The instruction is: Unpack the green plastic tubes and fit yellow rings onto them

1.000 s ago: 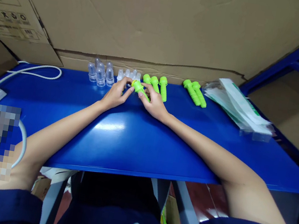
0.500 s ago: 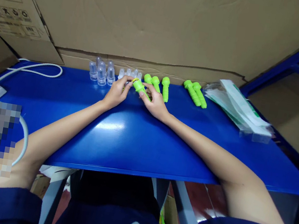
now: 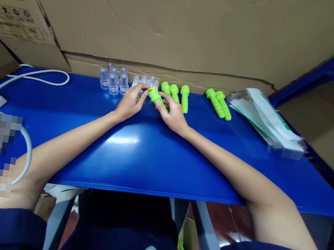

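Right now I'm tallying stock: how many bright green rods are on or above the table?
6: one rod in the right hand, three rods just beyond that hand, two rods farther right, beside the plastic packaging. Others may be hidden.

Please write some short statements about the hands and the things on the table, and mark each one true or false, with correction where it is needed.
1. The right hand holds a green piece. True.
2. The left hand lies flat on the table. False: its fingers are up at the yellow ring, at the wide end of the held piece.
3. The larger clear caps stand left of the smaller clear caps. True.
4. The plastic packaging lies between the two groups of green pieces on the table. False: the packaging lies to the right of both groups.
5. Three green pieces lie close beyond the right hand. True.
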`<action>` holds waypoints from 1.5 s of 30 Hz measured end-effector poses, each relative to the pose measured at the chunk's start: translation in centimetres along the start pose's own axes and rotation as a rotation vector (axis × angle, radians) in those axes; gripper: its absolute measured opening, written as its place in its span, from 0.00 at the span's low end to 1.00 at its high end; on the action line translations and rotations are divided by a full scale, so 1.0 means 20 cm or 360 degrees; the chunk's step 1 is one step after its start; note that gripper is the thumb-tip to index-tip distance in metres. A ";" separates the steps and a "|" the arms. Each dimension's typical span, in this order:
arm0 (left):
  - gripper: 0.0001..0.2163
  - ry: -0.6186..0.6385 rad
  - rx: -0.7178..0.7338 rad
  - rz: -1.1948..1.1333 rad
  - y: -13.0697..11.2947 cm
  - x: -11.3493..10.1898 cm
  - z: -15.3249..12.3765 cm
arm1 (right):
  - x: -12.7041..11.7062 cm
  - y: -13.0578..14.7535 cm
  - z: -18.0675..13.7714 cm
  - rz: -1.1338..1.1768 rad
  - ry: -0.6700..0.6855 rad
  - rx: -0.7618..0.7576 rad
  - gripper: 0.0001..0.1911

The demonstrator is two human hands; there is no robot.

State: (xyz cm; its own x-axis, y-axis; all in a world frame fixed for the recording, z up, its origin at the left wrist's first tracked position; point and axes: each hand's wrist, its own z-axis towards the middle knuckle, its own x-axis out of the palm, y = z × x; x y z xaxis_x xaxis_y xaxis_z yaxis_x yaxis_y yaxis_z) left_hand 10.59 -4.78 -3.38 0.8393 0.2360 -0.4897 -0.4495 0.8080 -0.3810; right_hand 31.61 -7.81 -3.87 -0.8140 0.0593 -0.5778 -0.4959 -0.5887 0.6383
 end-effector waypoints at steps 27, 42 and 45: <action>0.22 0.0142 0.0007 -0.0144 -0.01 -0.01 0.00 | 0.00 0.04 -0.02 0.0607 0.0231 0.0189 0.45; 0.20 0.0133 -0.0056 -0.0288 -0.03 -0.02 0.00 | -0.02 0.03 0.00 0.0307 0.0384 -0.0222 0.48; 0.19 0.0162 -0.0084 -0.0351 -0.03 -0.02 0.00 | -0.02 0.04 -0.01 0.0307 0.0305 -0.0219 0.47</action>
State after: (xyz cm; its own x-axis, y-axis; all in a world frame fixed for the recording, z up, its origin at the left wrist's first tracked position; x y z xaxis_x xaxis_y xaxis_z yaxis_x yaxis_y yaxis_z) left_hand 10.48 -5.33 -2.90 0.8849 -0.0006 -0.4658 -0.2767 0.8038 -0.5267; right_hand 31.58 -8.42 -3.13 -0.8110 -0.2095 -0.5462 -0.2815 -0.6787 0.6783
